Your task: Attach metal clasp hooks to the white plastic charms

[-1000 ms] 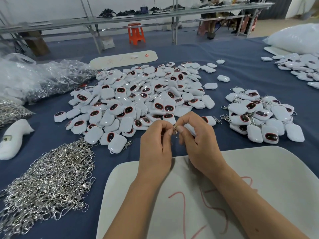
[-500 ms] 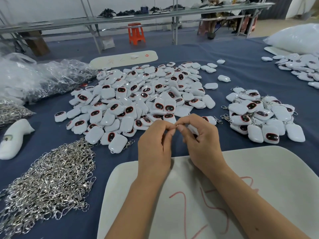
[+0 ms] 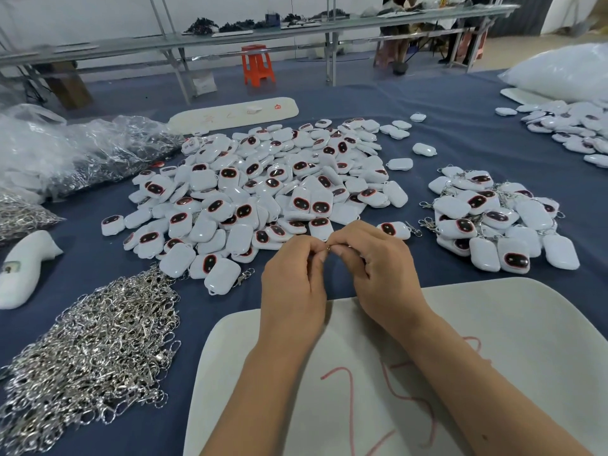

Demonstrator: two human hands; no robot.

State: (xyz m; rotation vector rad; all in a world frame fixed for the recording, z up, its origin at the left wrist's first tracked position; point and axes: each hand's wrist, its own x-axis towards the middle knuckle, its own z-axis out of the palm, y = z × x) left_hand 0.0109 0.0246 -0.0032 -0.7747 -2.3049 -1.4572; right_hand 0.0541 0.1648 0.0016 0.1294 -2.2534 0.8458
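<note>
Lifted a little farther from the near white board [image 3: 493, 324], left hand [image 3: 292, 284] and right hand [image 3: 378, 268] together, pinching a tiny metal clasp hook [image 3: 328, 247], charm hidden; next, likely drop onto right done pile [image 3: 500, 218].

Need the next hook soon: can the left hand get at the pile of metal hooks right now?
Probably not yet: the left hand pinches a small metal piece with the right hand. Nothing blocks the way to the hook pile.
</note>
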